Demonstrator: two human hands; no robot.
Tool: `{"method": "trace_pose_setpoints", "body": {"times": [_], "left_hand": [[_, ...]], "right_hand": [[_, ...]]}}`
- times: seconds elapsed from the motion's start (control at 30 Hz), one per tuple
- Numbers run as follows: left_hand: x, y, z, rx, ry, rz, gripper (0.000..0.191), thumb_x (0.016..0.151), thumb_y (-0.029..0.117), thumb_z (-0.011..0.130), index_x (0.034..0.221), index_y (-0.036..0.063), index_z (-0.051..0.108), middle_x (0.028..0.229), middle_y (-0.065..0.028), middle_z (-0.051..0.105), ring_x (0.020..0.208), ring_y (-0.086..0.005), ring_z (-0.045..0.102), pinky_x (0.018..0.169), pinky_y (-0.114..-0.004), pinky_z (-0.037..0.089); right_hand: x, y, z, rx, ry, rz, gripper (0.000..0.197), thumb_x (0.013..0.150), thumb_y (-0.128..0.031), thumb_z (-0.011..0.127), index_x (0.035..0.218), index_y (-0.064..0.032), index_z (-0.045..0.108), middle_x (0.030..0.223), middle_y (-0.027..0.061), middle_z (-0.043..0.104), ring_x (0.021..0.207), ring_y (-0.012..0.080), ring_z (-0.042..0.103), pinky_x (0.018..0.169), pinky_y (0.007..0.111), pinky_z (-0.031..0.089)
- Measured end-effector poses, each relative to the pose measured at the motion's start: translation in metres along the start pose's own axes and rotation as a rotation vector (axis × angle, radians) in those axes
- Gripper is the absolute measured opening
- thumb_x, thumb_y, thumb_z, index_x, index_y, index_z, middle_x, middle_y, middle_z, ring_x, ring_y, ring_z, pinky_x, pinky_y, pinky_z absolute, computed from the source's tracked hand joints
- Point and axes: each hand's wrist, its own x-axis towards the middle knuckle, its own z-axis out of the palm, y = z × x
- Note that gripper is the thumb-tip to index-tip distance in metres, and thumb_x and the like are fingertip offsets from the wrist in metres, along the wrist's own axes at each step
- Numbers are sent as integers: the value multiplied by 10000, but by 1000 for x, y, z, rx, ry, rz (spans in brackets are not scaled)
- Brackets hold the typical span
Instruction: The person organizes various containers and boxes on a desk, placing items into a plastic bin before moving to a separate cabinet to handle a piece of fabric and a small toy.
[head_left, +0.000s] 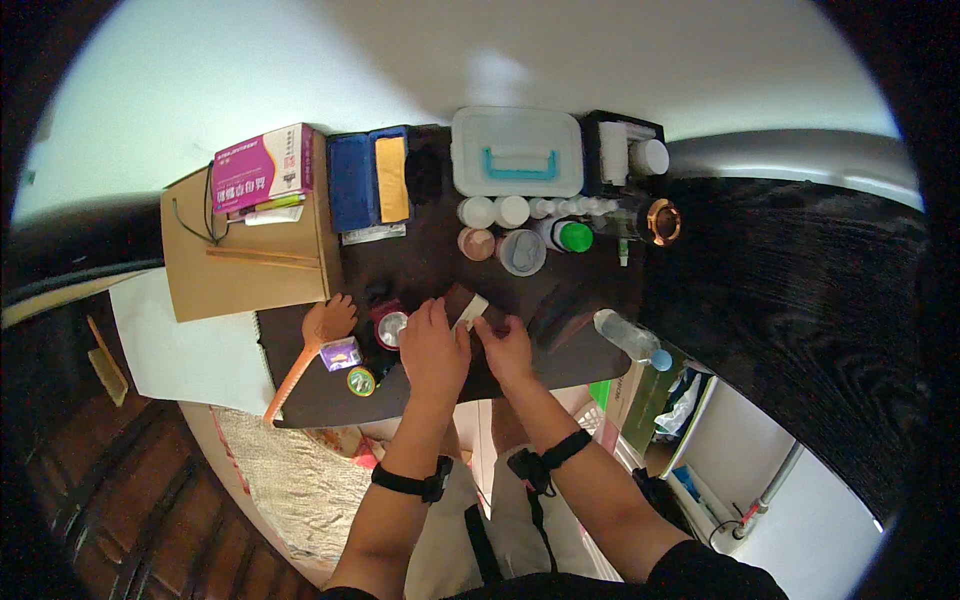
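Observation:
My left hand (435, 349) and my right hand (508, 352) are close together above the dark tabletop. Between them is a small dark brown flat item (459, 297), with a short cream-coloured strip (472, 309) lying slantwise across it. My left fingers are at its left side, the thumb near the strip's lower end. My right thumb and fingers grip at the right side. Much of the brown item is hidden or blends into the table. Just left of my left hand stands a dark red round container (390, 328) with a pale, shiny top.
Nearby left lie an orange hand-shaped back scratcher (319, 330), a purple packet (340, 354) and a small round tin (361, 381). Behind are a cardboard box (255, 277), a blue case (350, 184), several jars (523, 252) and a lidded plastic box (517, 139). A clear bottle (628, 335) lies right.

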Motion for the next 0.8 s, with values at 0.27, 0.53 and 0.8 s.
{"method": "trace_pose_setpoints", "body": {"times": [0.27,0.53,0.8], "left_hand": [[10,10,11,157,-113,-11,400,828,265,653,1141,23,597,1020,-129,641,950,-307,606,844,-438,434],[62,28,-20,-91,125,-16,275,876,257,650,1011,17,652,934,-146,652,841,-328,627,751,-433,483],[186,30,-15,-413,-15,-270,458,888,405,643,982,-42,673,934,-202,703,913,-334,678,818,-408,511]], "right_hand": [[-5,-4,5,205,102,13,486,820,-294,761,1099,39,543,1049,216,638,956,353,637,852,396,492],[1,10,-4,149,163,-39,463,797,-265,788,1056,17,527,936,182,648,877,306,640,798,397,500],[1,10,-23,186,62,-81,465,805,-284,783,1027,9,498,853,145,623,781,272,611,722,389,500]]}}
